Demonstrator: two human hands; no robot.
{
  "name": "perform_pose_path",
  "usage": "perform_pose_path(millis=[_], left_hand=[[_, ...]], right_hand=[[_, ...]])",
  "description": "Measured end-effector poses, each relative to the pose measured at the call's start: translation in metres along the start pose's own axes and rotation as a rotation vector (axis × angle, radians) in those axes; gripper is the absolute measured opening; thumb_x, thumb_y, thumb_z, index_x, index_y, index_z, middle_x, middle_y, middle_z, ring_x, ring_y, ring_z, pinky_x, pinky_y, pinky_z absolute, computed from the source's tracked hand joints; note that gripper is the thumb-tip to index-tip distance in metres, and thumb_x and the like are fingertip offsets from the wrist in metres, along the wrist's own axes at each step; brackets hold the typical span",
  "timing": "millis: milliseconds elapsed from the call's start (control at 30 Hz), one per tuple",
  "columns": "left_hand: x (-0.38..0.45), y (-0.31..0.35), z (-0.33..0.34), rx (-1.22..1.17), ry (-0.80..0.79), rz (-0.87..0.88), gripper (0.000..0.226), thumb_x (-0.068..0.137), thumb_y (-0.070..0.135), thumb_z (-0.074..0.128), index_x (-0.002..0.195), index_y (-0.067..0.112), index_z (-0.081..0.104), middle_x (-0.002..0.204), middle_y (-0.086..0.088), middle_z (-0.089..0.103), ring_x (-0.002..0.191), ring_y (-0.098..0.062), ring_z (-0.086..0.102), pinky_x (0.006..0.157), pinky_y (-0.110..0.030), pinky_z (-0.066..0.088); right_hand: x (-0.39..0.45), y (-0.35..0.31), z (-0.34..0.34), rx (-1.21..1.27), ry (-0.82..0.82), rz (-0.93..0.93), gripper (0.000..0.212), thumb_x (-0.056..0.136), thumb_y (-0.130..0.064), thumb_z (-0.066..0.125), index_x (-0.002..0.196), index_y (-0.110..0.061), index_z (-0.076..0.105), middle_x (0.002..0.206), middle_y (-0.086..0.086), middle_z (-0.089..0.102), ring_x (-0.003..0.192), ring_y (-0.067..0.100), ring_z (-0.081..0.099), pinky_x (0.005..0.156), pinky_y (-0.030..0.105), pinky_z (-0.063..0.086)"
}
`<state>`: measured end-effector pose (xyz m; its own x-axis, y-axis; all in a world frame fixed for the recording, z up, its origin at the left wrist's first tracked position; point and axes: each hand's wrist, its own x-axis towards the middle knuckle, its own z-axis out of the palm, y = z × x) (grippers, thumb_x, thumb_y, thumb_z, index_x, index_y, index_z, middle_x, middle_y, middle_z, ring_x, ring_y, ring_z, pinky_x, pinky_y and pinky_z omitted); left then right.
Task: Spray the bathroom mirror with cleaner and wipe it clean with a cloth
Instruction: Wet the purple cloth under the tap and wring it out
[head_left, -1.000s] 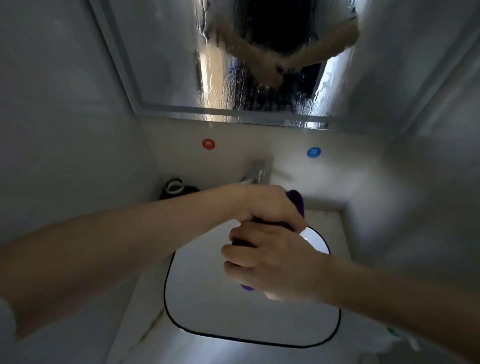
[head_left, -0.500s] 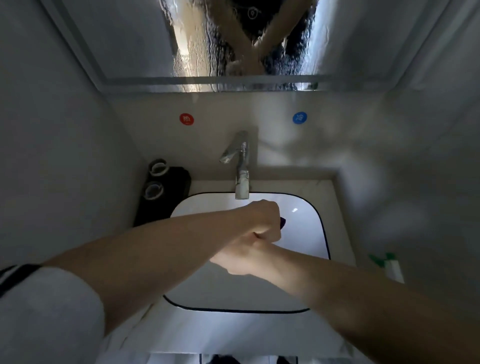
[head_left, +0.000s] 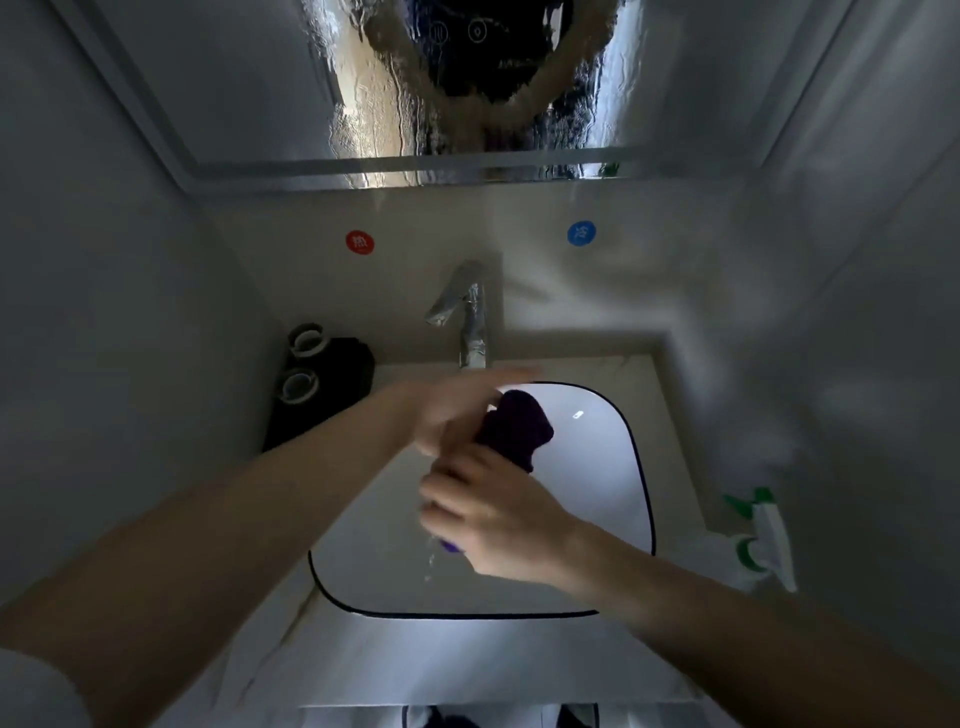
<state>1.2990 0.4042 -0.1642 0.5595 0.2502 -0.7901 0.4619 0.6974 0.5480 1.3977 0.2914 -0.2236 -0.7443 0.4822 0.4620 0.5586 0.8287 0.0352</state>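
while right hand (head_left: 493, 512) grips cloth (head_left: 514, 428) over sink (head_left: 641, 467), left hand (head_left: 457, 410) spread, blurred.

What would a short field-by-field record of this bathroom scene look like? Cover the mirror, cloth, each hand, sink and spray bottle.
mirror: wet, streaked with runs of liquid
cloth: purple, bunched, held above the sink
right hand: grips the cloth's lower part; drops fall beneath it
left hand: blurred, fingers extended, against the cloth
sink: white basin, dark rim
spray bottle: green and white, on the counter right of the sink, untouched
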Motion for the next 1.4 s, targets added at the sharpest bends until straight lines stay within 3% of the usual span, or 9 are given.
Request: perform_pose_path(millis=[167, 300, 400, 533, 700, 800, 1033, 1200, 1400], left_hand=[[-0.034, -0.037, -0.005, -0.284, 0.113, 0.327, 0.044, 0.075, 0.033, 0.058, 0.112, 0.011, 0.068, 0.098, -0.013, 0.073, 0.09, -0.029, 0.07, 0.087, -0.042, 0.053], [-0.033, -0.088, 0.019, 0.385, 0.609, 0.733, 0.075, 0.077, 0.014, 0.083, 0.142, 0.036, 0.052, 0.119, 0.008, 0.062, 0.114, -0.009, 0.054, 0.095, -0.021, 0.041], [-0.042, -0.097, 0.014, 0.844, 0.954, 0.953, 0.083, 0.07, 0.03, 0.094, 0.142, 0.027, 0.053, 0.132, 0.009, 0.044, 0.125, -0.006, 0.037, 0.107, -0.024, 0.036], [-0.065, -0.082, 0.005, 1.03, 0.869, 1.054, 0.111, 0.058, 0.048, 0.098, 0.148, 0.016, 0.042, 0.155, 0.004, 0.035, 0.144, -0.015, 0.034, 0.117, -0.044, 0.037], [-0.079, -0.066, 0.012, 0.79, 0.724, 1.31, 0.097, 0.057, 0.042, 0.1, 0.136, 0.009, 0.056, 0.155, -0.003, 0.048, 0.146, -0.022, 0.044, 0.112, -0.056, 0.044], [-0.073, -0.061, 0.03, 0.449, 0.746, 1.413, 0.063, 0.062, 0.034, 0.091, 0.11, 0.009, 0.059, 0.157, -0.009, 0.046, 0.144, -0.016, 0.048, 0.109, -0.033, 0.048], [-0.061, -0.027, 0.08, -0.815, 0.507, 1.043, 0.055, 0.076, 0.037, 0.077, 0.121, 0.007, 0.067, 0.111, -0.013, 0.076, 0.108, -0.03, 0.072, 0.094, -0.041, 0.06], [-0.068, -0.013, 0.07, -0.807, 0.12, 0.764, 0.047, 0.092, 0.042, 0.06, 0.106, 0.0, 0.075, 0.107, -0.022, 0.073, 0.104, -0.032, 0.073, 0.095, -0.042, 0.059], [-0.088, -0.01, 0.046, -0.547, 0.031, 0.667, 0.028, 0.083, 0.032, 0.059, 0.069, 0.017, 0.077, 0.073, 0.001, 0.072, 0.072, -0.012, 0.073, 0.068, -0.023, 0.058]], right_hand=[[0.019, 0.014, -0.047, 0.593, 0.708, 1.01, 0.03, 0.07, -0.004, 0.075, 0.092, -0.025, 0.07, 0.103, -0.005, 0.064, 0.094, 0.009, 0.063, 0.084, 0.022, 0.052], [0.022, 0.038, -0.076, 1.458, 1.099, 1.572, 0.015, 0.081, -0.004, 0.073, 0.081, -0.019, 0.076, 0.078, 0.001, 0.073, 0.07, 0.017, 0.071, 0.063, 0.032, 0.059], [0.021, 0.039, -0.087, 1.799, 0.96, 1.664, 0.028, 0.091, -0.014, 0.068, 0.065, -0.016, 0.077, 0.071, 0.005, 0.073, 0.061, 0.018, 0.072, 0.057, 0.03, 0.058], [0.032, 0.036, -0.094, 1.998, 0.958, 1.65, 0.007, 0.084, -0.016, 0.073, 0.08, -0.013, 0.069, 0.072, 0.007, 0.069, 0.059, 0.02, 0.069, 0.06, 0.032, 0.06], [0.05, 0.027, -0.105, 2.198, 0.993, 1.49, 0.008, 0.078, -0.017, 0.071, 0.079, -0.011, 0.065, 0.069, 0.006, 0.065, 0.06, 0.02, 0.066, 0.064, 0.031, 0.06], [0.063, 0.018, -0.104, 2.252, 1.039, 1.459, 0.016, 0.091, -0.019, 0.062, 0.078, -0.01, 0.064, 0.069, 0.007, 0.064, 0.062, 0.021, 0.065, 0.065, 0.031, 0.059], [0.087, 0.006, -0.102, 1.339, 1.407, 1.403, 0.01, 0.088, -0.017, 0.07, 0.096, -0.02, 0.075, 0.091, 0.004, 0.075, 0.081, 0.016, 0.074, 0.068, 0.03, 0.059], [0.079, 0.0, -0.108, 0.447, 1.153, 0.979, 0.019, 0.085, -0.012, 0.066, 0.103, -0.014, 0.072, 0.109, 0.01, 0.071, 0.106, 0.019, 0.068, 0.091, 0.034, 0.055], [0.069, -0.007, -0.12, 0.226, 0.816, 0.518, 0.015, 0.08, 0.004, 0.075, 0.094, 0.001, 0.078, 0.108, 0.012, 0.073, 0.107, 0.02, 0.07, 0.097, 0.026, 0.051]])
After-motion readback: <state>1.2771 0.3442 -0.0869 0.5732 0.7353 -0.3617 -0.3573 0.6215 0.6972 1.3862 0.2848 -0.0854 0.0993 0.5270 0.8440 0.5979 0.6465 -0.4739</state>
